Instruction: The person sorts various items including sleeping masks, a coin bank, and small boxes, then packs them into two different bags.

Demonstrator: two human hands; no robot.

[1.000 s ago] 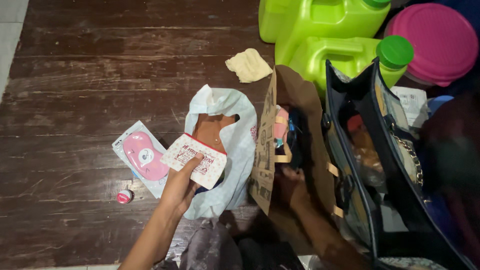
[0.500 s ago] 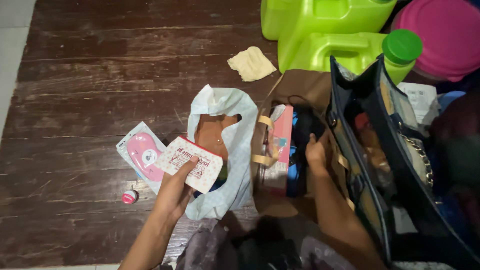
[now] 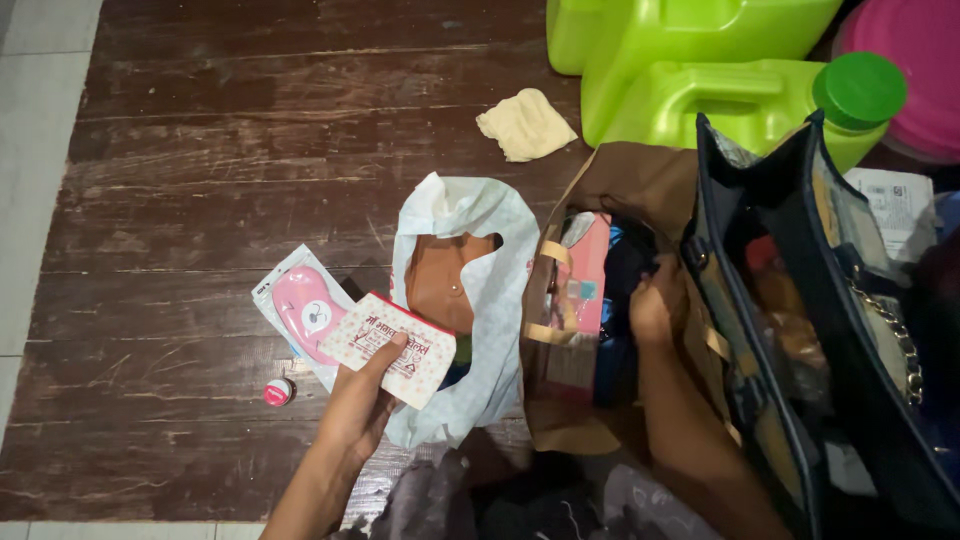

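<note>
Pouch (image 3: 392, 346), white with red print, gripped in left hand (image 3: 362, 408) fingers, held over floor (image 3: 200, 180) beside white plastic bag (image 3: 480, 300). Right hand (image 3: 655, 305) fingers closed on brown paper bag (image 3: 640, 180) rim. Pink packet (image 3: 303, 312) just left of pouch.

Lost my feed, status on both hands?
Left hand holds patterned white packet over pale plastic bag. Right hand grips brown paper bag rim. Pink box inside. Nothing blocking.
</note>
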